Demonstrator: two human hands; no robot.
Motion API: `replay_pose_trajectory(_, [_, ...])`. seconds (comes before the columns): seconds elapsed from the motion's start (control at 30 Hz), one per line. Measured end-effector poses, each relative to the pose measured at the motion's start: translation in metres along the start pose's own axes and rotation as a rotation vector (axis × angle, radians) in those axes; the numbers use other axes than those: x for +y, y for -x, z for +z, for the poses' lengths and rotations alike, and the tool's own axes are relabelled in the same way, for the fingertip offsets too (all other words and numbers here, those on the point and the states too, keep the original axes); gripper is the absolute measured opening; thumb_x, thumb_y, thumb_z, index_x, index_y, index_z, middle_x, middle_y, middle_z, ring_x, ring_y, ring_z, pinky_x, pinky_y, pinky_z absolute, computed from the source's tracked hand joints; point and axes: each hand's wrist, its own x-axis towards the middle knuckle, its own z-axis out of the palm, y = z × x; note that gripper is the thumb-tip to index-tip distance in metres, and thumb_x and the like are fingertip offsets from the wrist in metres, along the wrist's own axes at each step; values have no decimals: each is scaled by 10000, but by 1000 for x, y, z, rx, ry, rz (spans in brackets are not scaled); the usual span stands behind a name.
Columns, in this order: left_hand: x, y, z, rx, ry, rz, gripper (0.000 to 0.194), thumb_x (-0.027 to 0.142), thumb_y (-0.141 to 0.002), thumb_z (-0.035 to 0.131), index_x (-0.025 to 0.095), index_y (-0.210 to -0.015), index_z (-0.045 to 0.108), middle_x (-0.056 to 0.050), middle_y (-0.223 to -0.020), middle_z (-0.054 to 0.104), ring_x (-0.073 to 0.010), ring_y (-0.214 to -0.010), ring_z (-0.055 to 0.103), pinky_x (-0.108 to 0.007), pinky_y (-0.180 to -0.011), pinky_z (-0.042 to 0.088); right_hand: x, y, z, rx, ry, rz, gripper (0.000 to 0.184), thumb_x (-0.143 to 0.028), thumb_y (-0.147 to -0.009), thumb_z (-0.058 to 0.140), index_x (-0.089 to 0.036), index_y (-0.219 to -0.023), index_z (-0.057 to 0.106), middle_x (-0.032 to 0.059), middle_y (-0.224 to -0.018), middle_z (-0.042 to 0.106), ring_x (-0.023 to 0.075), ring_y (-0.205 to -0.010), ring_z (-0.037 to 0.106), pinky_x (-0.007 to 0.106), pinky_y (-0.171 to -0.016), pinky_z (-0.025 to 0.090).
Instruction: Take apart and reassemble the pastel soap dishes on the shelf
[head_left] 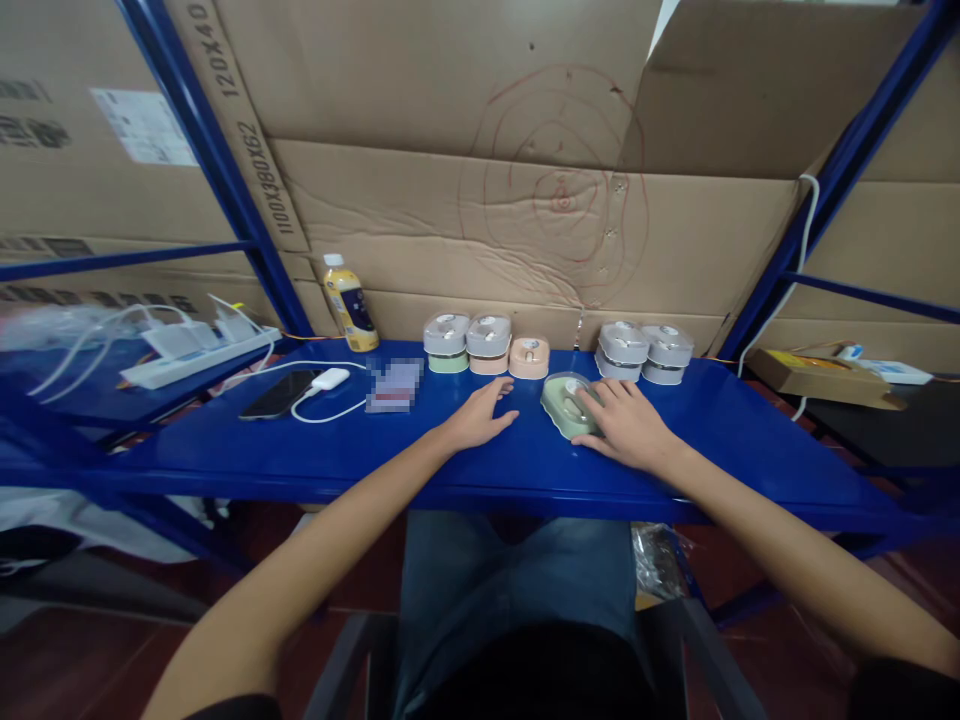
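Note:
My right hand (626,424) rests on a small green lidded container (568,405) lying on the blue shelf (525,455), fingers curled round its right side. My left hand (480,416) lies flat on the shelf just left of it, fingers stretched out, holding nothing. Behind them stands a row of similar small containers: a green one (445,341), two pink ones (488,343) (529,357), and two grey-white ones (622,350) (667,352) at the right.
A yellow drink bottle (348,303) stands at the back left. A phone (279,394) with a white charger (330,380) and cable lies on the shelf's left part, beside a power strip (199,358). Cardboard boxes (525,180) line the back; blue uprights frame both sides.

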Motion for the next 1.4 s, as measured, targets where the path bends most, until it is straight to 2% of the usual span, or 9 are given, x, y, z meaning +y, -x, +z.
replay_pose_trajectory(0.27, [1, 0, -1, -32, -43, -3, 505, 435, -932, 648, 170, -1348, 538, -183, -1401, 634, -335, -1274, 665, -543, -1114, 553, 26, -78, 47, -8, -54, 239, 636, -599, -948, 582, -68, -1281, 690, 304, -1301, 660, 479, -1275, 519, 644, -1116, 346])
replay_pose_trajectory(0.47, [-2, -1, -1, -39, -57, 9, 526, 459, -916, 670, 192, -1353, 547, -163, -1381, 633, -344, -1257, 660, -563, -1103, 548, 40, -115, 73, 164, -257, 353, 790, -556, -854, 669, -84, -1474, 543, 282, -1584, 490, 525, -1512, 339, 751, -1225, 190])
replay_pose_trajectory(0.63, [-1, -1, -2, -47, -53, -3, 523, 470, -895, 679, 182, -1317, 566, -178, -1368, 625, -370, -1253, 657, -584, -1105, 539, 7, -131, 64, -9, -254, 175, 830, -417, -881, 715, -68, -1572, 418, 276, -1707, 316, 435, -1598, 265, 575, -1284, 247])
replay_pose_trajectory(0.8, [2, -1, -2, -27, -55, 17, 494, 437, -920, 639, 171, -1324, 540, -174, -1359, 630, -332, -1251, 659, -531, -1090, 559, -19, -123, 46, -98, -331, 203, 691, -455, -952, 649, -61, -1495, 483, 282, -1597, 474, 419, -1507, 424, 550, -1229, 343])
replay_pose_trajectory(0.9, [5, -2, -4, 111, -66, 43, 485, 364, -915, 634, 170, -1342, 511, -162, -1326, 647, -311, -1242, 658, -511, -1084, 560, -31, -109, 26, -7, -340, 302, 569, -575, -1007, 526, -98, -1301, 626, 261, -1355, 653, 425, -1324, 587, 562, -1144, 435])
replay_pose_trajectory(1.03, [7, -2, -11, 211, -71, 71, 614, 285, -843, 693, 191, -1406, 468, -167, -1411, 602, -336, -1327, 601, -542, -1149, 499, -40, -101, 4, -100, -402, 541, 813, -785, -897, 555, -84, -1307, 610, 312, -1300, 667, 508, -1201, 655, 633, -967, 543])
replay_pose_trajectory(1.13, [7, 1, -18, 91, 31, 112, 786, 356, -837, 739, 172, -1515, 388, -216, -1564, 485, -385, -1472, 483, -587, -1229, 407, -35, -102, 0, -253, -620, 379, 866, -710, -825, 699, -87, -1410, 557, 281, -1306, 697, 471, -1168, 699, 583, -939, 581])
replay_pose_trajectory(1.27, [11, 4, -23, -84, 188, 126, 1017, 479, -816, 824, 176, -1622, 284, -238, -1645, 401, -402, -1548, 401, -600, -1278, 331, -17, -97, 2, -162, -931, -59, 922, -532, -788, 807, -205, -1571, 444, 153, -1537, 600, 351, -1369, 616, 492, -1119, 525])
replay_pose_trajectory(1.4, [15, 5, -19, -145, 264, 81, 1169, 492, -700, 932, 200, -1634, 293, -221, -1563, 514, -398, -1446, 536, -583, -1212, 434, -10, -89, 5, -178, -924, -123, 1024, -599, -733, 860, -214, -1588, 448, 160, -1565, 572, 362, -1382, 598, 524, -1142, 504])
